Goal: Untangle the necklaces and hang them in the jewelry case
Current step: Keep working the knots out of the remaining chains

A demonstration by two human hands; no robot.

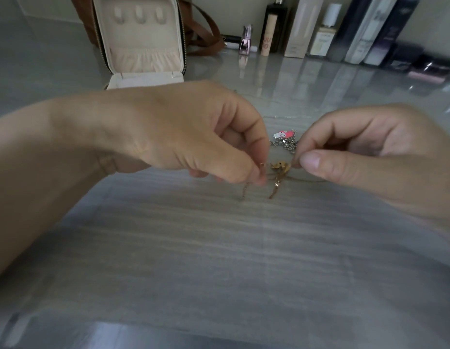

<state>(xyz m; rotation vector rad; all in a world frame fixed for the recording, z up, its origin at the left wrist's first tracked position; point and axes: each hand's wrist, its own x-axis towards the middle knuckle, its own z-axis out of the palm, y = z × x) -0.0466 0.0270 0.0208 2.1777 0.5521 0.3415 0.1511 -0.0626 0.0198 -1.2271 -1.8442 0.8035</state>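
Observation:
A tangled gold necklace (279, 170) with a small gold pendant is held just above the grey tabletop between my two hands. My left hand (206, 137) pinches one end of its chain, and loose ends dangle below. My right hand (364, 157) pinches the chain on the other side of the pendant. Behind them a silver chain necklace (285, 139) with a pink and white charm lies on the table. The cream jewelry case (140, 41) stands open at the back left, three hooks showing in its lid.
A brown bag (203, 34) leans behind the case. Cosmetic bottles and boxes (319, 28) line the back right along the wall. The glossy grey tabletop (218, 248) stretches toward me.

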